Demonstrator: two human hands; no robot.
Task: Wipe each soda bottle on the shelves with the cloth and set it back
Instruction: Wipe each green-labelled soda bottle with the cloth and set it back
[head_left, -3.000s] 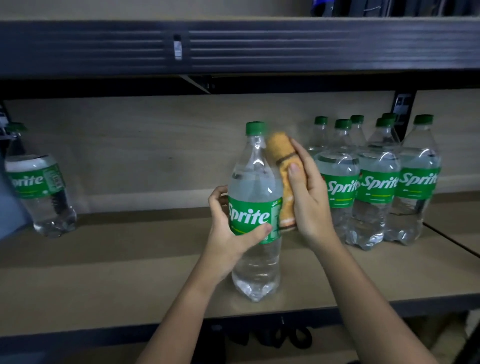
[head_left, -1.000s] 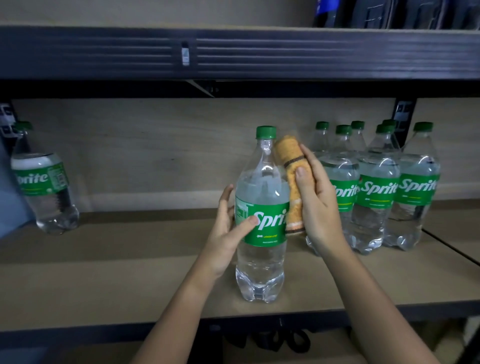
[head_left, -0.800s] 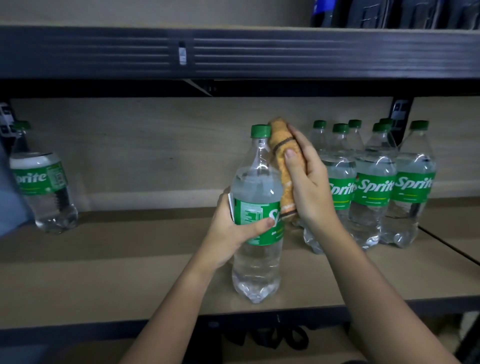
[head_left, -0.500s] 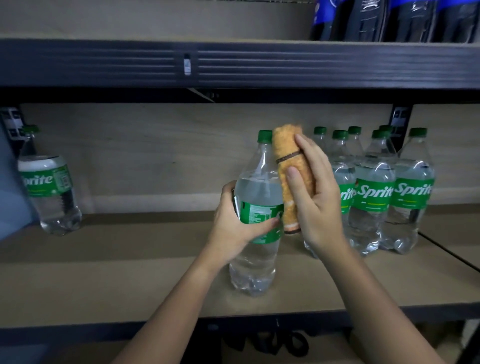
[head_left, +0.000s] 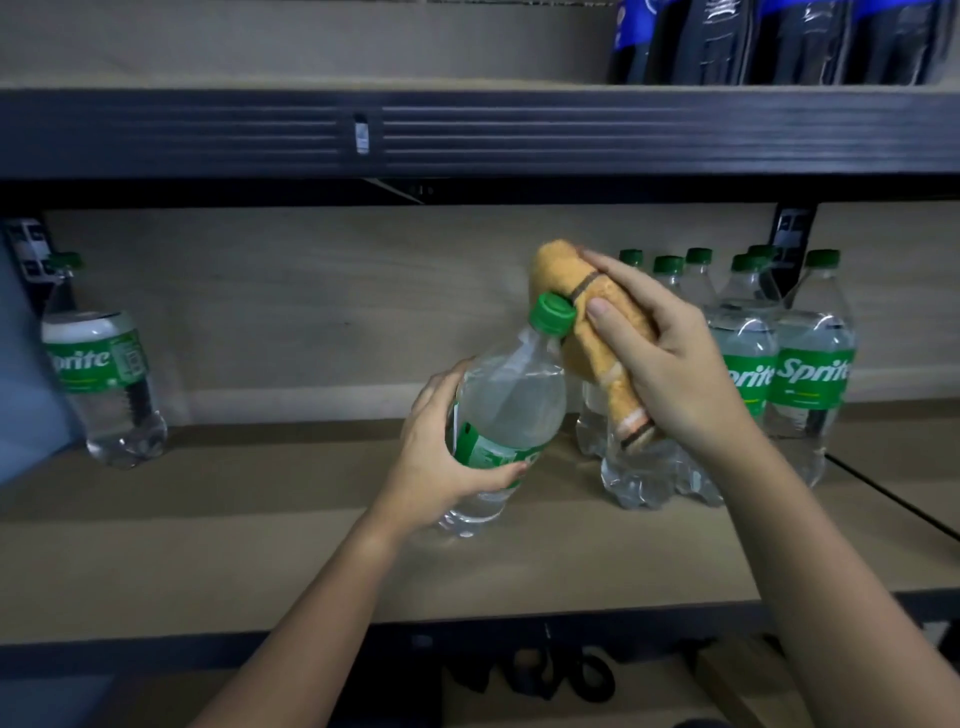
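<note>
A clear Sprite bottle (head_left: 511, 400) with a green cap and green label is tilted to the right above the wooden shelf (head_left: 260, 545). My left hand (head_left: 441, 457) grips it around the label. My right hand (head_left: 670, 364) holds a folded orange cloth (head_left: 602, 353) against the bottle's neck and cap. A group of several more Sprite bottles (head_left: 810, 379) stands at the back right of the shelf, partly hidden behind my right hand. One lone Sprite bottle (head_left: 104, 384) stands at the far left.
A dark metal shelf beam (head_left: 467, 132) runs overhead, with dark soda bottles with blue labels (head_left: 779, 41) on the upper shelf at the right. A blue-grey surface (head_left: 21, 395) cuts in at the left edge. Dark objects lie below the shelf front.
The held bottle has tipped from upright to leaning right, with its base lifted off the shelf. The cloth has moved up from the bottle's side to its neck and cap.
</note>
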